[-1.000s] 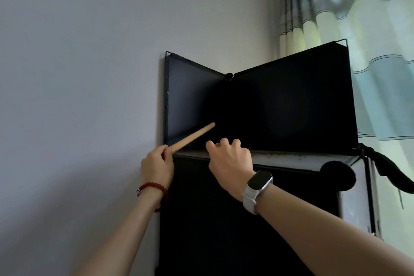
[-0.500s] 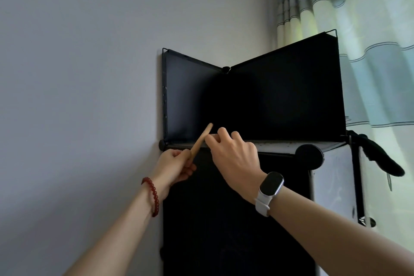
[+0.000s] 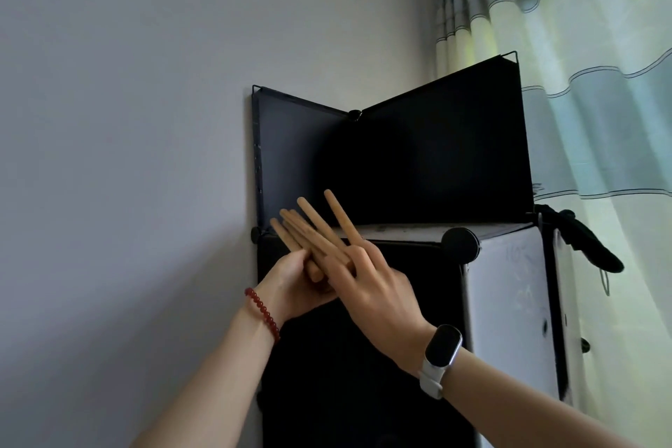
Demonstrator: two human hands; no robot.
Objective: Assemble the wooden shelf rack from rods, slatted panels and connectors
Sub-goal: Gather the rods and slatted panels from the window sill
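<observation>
1. Several wooden rods (image 3: 315, 225) fan up and to the left from between my hands, in front of the black cabinet (image 3: 363, 356).
2. My left hand (image 3: 292, 284) curls round their lower ends from beneath.
3. My right hand (image 3: 371, 284) lies over the bundle with fingers straight; I cannot tell whether its thumb grips.
4. Black panels (image 3: 436, 164) stand behind, a curtain (image 3: 600, 47) to the right.
</observation>
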